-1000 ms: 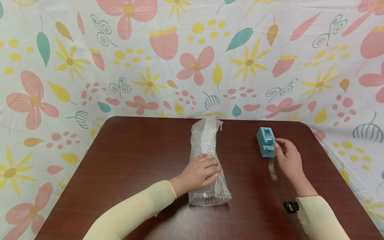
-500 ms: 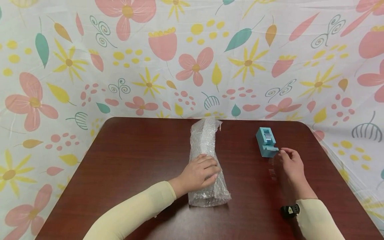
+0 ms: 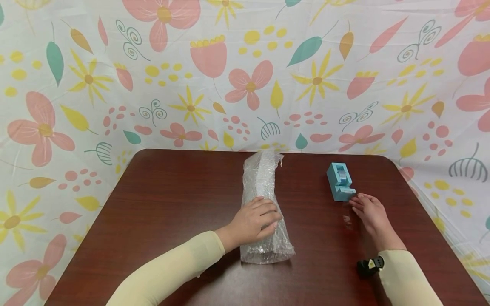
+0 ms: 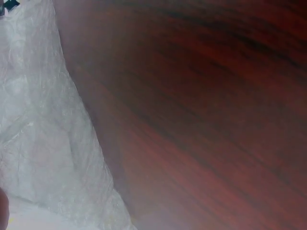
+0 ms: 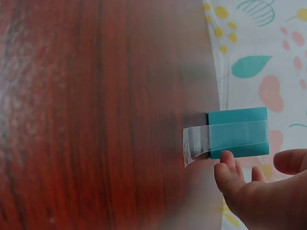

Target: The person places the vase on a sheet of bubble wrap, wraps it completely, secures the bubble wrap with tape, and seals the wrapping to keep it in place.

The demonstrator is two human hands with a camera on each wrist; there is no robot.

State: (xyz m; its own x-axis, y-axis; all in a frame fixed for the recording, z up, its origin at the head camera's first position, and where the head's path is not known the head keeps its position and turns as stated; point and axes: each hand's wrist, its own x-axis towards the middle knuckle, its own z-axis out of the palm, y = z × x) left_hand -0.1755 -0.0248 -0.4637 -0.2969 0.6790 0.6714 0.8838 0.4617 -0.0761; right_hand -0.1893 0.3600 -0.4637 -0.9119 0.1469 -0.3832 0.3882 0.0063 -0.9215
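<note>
A long bundle in clear bubble wrap (image 3: 264, 178) lies lengthwise on the table. My left hand (image 3: 252, 223) grips it across its near half, fingers curled over the top; the left wrist view shows mostly the crinkled bubble wrap (image 4: 45, 124) and a sliver of finger. To the right stands a light blue tape dispenser (image 3: 340, 187). Clear tape (image 5: 196, 143) hangs down over its front face, with the loose end beyond the base. Beside that front, my right hand (image 3: 374, 216) holds nothing, its fingers loosely bent and the thumb (image 5: 290, 161) apart from them.
The dark red-brown wooden table (image 3: 172, 204) has rounded far corners. Directly behind it hangs a white flower-print cloth (image 3: 245, 85), which also runs along both sides. A small black device (image 3: 369, 267) is strapped at my right wrist.
My right hand has come from the dispenser's side near the roll toward its front, and its fingers have loosened. The left hand and the bundle stay in place.
</note>
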